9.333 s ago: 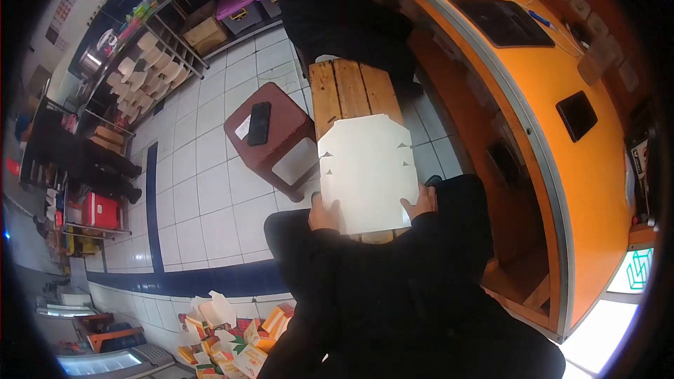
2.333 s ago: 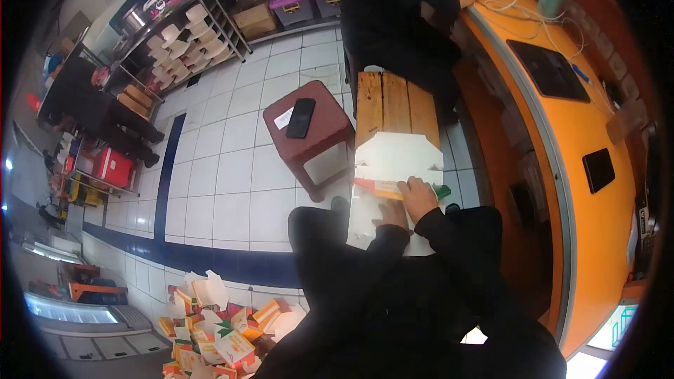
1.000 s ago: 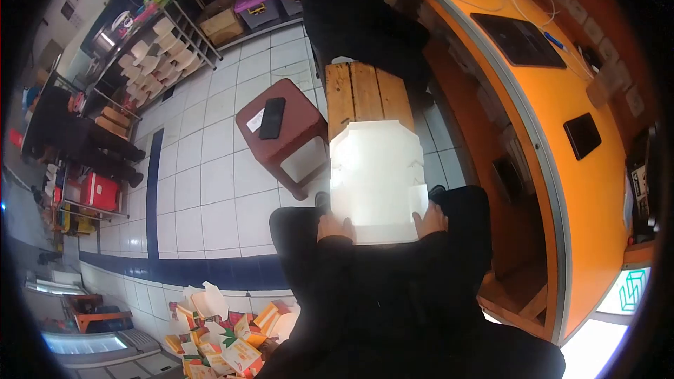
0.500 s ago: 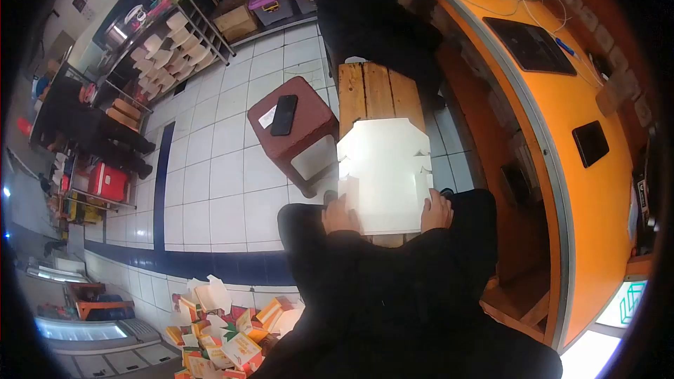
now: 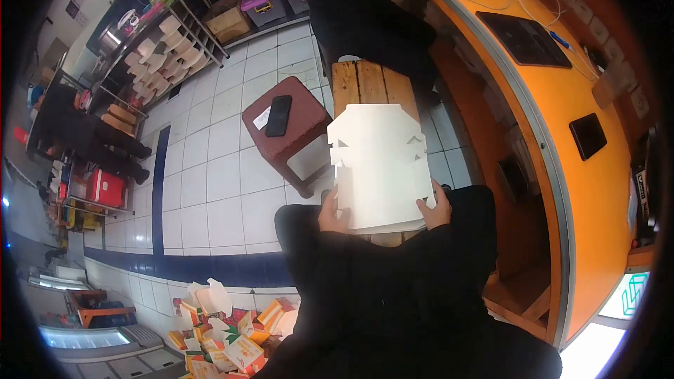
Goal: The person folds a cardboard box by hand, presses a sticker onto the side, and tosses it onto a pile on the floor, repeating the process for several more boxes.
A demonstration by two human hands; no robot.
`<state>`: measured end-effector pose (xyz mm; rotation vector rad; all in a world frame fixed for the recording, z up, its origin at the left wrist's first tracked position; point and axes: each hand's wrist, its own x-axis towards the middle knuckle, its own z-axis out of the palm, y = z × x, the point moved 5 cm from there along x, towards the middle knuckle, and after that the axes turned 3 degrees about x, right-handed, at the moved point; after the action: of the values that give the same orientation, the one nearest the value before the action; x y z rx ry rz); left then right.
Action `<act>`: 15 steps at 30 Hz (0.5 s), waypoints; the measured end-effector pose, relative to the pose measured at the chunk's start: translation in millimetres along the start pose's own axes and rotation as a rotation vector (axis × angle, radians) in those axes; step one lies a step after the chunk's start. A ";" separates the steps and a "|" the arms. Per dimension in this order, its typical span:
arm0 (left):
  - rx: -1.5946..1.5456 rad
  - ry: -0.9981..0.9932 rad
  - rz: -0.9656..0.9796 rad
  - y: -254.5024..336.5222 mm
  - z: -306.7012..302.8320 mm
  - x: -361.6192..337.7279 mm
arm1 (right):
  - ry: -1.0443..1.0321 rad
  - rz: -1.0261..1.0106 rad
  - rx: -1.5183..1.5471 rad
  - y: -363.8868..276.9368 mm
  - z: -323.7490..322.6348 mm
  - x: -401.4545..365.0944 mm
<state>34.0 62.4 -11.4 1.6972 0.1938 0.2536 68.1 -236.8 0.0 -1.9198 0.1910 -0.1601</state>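
A white die-cut cardboard box blank [image 5: 380, 168], slotted along both sides, lies over a wooden bench [image 5: 375, 88] in front of my lap. My left hand [image 5: 332, 213] grips its lower left edge. On the opposite side, my right hand [image 5: 437, 209] holds the lower right edge, with the thumb on top of the card. The blank bows slightly between my hands, and more card edges show beneath its near end.
A dark red stool [image 5: 291, 123] carries a black phone [image 5: 279, 116]. Folded printed boxes [image 5: 225, 337] pile up at lower left. An orange counter [image 5: 540, 109] with tablets runs along the right. One person in black [image 5: 372, 14] sits ahead; another person [image 5: 91, 123] stands far left.
My hands have gone from resting at the blank's sides to gripping its edges. The top blank now bows and its lower edge has lifted a little. The whole view has shifted slightly.
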 end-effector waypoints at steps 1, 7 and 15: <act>-0.012 -0.026 -0.016 3.5 -0.1 0.0 | -0.001 0.002 -0.002 2.2 -1.1 1.3; -0.141 -0.056 -0.088 10.2 4.4 0.0 | -0.113 0.095 0.280 13.5 2.8 6.1; 0.727 -0.332 -0.028 44.7 31.3 -1.2 | -0.242 -0.176 -0.367 -4.9 27.4 -11.3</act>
<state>40.7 26.0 28.7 2.4220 0.0597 -0.1474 63.0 -207.6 -5.2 -2.3011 -0.1200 -0.0074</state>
